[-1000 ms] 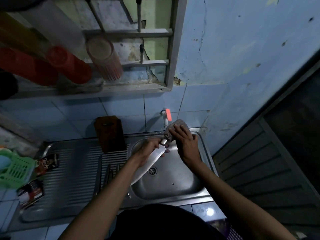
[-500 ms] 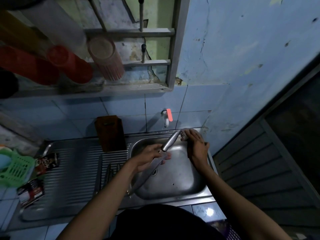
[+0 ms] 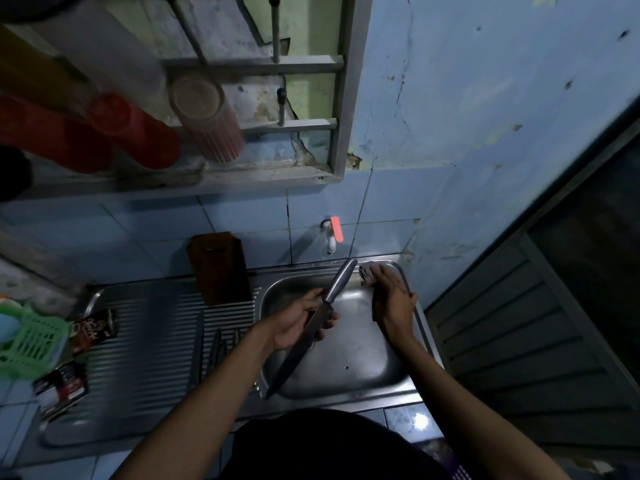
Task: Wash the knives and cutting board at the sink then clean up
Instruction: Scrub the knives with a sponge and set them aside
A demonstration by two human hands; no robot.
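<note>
Over the steel sink basin (image 3: 360,372) my left hand (image 3: 298,323) grips a long steel knife (image 3: 341,278) by the blade near the handle. Its handle points up toward the tap (image 3: 331,237) and its tip reaches the basin's front left rim. My right hand (image 3: 391,299) lies at the basin's back right corner, its fingers on a grey cloth or sponge (image 3: 367,274). A dark wooden cutting board (image 3: 220,268) leans upright against the tiled wall on the drainboard. Several more knives (image 3: 211,351) lie flat on the ribbed drainboard (image 3: 138,341).
A green plastic basket (image 3: 27,341) and dark sachets (image 3: 91,329) sit at the drainboard's left end. Red tumblers (image 3: 138,133) stand on the ledge above. A dark door fills the right side.
My right hand took the cloth off the knife handle and moved it to the sink's back right corner. The left hand keeps the knife, which has tilted more steeply.
</note>
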